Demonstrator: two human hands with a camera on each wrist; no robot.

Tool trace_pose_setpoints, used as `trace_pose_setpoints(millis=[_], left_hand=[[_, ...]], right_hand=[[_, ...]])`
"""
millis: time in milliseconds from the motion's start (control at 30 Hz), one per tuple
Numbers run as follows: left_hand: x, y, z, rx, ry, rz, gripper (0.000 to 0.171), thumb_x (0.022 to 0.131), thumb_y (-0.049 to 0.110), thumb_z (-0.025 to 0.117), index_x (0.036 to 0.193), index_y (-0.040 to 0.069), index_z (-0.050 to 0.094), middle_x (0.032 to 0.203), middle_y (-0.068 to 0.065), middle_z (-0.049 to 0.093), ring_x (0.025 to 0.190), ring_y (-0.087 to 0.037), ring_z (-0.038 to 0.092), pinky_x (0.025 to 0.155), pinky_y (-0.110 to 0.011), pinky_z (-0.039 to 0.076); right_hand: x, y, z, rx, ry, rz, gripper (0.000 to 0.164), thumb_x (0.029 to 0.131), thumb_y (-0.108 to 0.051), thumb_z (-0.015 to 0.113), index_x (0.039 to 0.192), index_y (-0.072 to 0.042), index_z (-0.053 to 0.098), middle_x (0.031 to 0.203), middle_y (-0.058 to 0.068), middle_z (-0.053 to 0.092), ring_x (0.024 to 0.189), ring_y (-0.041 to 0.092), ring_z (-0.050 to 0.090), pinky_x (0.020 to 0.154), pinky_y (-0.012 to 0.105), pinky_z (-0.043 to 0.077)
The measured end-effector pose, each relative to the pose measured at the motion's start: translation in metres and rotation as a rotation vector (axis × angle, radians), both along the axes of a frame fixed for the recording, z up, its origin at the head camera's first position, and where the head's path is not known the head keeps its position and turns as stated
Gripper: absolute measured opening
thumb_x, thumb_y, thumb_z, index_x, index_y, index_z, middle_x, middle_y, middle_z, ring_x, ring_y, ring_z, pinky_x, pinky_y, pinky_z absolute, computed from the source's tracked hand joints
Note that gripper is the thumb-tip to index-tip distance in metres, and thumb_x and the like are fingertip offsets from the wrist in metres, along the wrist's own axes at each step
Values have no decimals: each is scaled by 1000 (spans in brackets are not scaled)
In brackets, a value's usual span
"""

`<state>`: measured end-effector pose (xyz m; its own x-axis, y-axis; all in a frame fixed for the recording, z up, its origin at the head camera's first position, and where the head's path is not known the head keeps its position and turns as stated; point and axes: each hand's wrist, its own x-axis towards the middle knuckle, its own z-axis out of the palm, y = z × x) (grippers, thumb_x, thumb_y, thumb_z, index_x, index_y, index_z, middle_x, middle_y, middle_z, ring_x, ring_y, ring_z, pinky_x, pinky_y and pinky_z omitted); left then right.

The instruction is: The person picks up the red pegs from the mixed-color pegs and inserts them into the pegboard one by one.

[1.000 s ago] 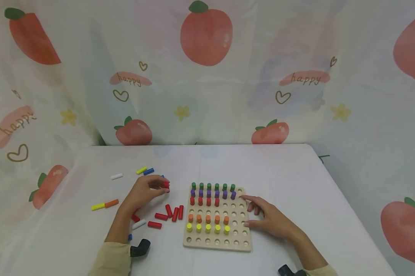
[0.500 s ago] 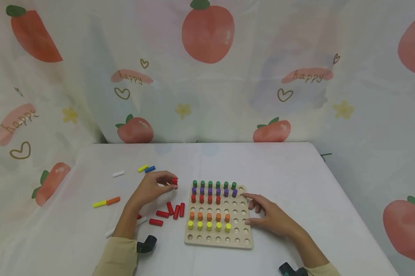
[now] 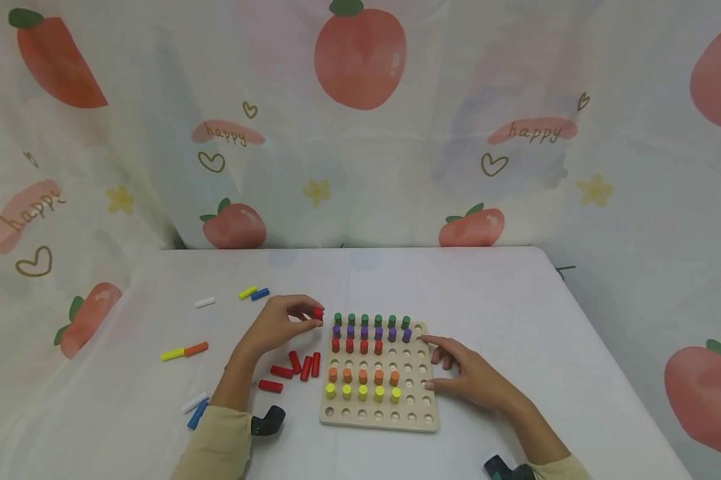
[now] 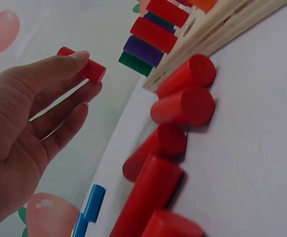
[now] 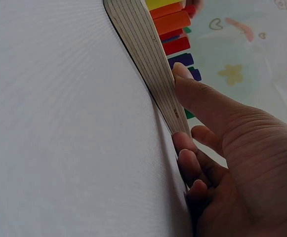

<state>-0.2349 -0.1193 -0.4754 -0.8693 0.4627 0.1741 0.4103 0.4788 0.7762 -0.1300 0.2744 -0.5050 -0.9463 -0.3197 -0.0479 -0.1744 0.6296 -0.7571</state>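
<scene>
Red peg [image 3: 318, 313]: pinched betw thumb & fingertips of L hand [image 3: 285, 323], just L of wooden board [image 3: 378, 425], nr far-L corner.
R hand [image 3: 465, 377]: thumb & index apart, tips touching board's R edge.
Change: peg shifted R, so nearer board; red row [image 3: 364, 347] unchanged @ 4, held one not yet seated.

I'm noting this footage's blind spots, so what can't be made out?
Head view: tabletop beneath the left sleeve, hidden by it.
Left wrist view: the lowest red peg, cut off by the bottom edge.
Right wrist view: the pegboard, its top hidden by its edge; a green peg, partly behind the right grip.
</scene>
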Motion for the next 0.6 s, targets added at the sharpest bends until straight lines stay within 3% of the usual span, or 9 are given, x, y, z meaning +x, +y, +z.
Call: trace_pose_setpoints(millis=[600], left_hand=[[0,35,6,29,-3,-82,26,91,16,82,116,12,76,103,10,73,97,-12,68,89,-42,57]], right_hand=[[0,0,0,19,11,-1,79,85,-41,86,151,-17,51,106,-2,55,93,17,51,73,29,41]])
